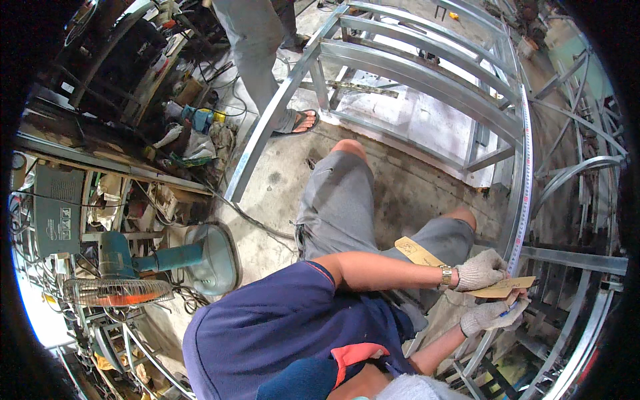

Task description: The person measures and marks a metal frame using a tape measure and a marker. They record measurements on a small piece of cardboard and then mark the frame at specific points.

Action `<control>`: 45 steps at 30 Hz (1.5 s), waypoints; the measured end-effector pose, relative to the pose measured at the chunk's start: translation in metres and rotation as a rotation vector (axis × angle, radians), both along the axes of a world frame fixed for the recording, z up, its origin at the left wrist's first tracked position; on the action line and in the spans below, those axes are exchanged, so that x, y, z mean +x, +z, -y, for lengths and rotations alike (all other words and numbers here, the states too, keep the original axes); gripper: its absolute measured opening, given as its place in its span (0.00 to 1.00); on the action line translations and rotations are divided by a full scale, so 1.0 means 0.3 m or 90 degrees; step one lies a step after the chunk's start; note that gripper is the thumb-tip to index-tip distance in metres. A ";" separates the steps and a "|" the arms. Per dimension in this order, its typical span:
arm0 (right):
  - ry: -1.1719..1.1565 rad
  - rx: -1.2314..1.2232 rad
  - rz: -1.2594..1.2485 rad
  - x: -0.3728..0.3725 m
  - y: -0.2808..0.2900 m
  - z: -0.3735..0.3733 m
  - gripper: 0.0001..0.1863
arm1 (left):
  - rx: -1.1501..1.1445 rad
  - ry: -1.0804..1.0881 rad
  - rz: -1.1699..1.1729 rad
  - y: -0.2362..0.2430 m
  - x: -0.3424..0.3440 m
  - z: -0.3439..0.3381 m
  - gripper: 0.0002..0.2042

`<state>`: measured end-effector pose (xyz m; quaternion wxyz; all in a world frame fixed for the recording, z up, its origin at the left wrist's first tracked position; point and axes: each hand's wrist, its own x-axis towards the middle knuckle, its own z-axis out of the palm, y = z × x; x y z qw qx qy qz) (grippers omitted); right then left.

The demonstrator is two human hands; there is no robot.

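My left hand, in a pale knitted glove with a wristwatch above it, is closed at the upper edge of a tan cardboard piece bearing handwriting. Just below, my gloved right hand is closed around a slim blue item that looks like a pen, close under the cardboard. A tape measure's blade runs along the metal frame and ends beside my left fingers; whether they pinch it is hidden. A second written-on cardboard piece rests on my right thigh.
The welded frame of square steel tubes spans the far side. Another person's sandalled foot stands behind its left leg. A fan, cables and cluttered shelves lie left; steel bars stack at right.
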<state>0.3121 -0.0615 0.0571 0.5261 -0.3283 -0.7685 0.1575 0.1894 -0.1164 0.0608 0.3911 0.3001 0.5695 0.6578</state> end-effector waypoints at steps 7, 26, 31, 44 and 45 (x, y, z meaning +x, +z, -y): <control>0.052 -0.269 -0.132 -0.027 0.014 -0.010 0.22 | 0.055 0.037 -0.009 -0.026 0.006 -0.017 0.15; -0.029 0.097 -0.030 -0.084 0.054 0.074 0.19 | 0.018 -0.013 0.016 0.002 -0.008 0.010 0.15; 0.077 -0.277 -0.146 -0.049 0.061 0.054 0.20 | 0.052 -0.026 0.036 -0.008 -0.003 -0.003 0.12; 0.209 -0.294 -0.281 -0.099 0.107 0.096 0.15 | -0.009 -0.027 0.020 -0.011 -0.010 0.008 0.14; 0.192 -0.279 -0.291 -0.104 0.102 0.093 0.15 | -0.002 -0.041 0.034 -0.003 -0.014 0.013 0.13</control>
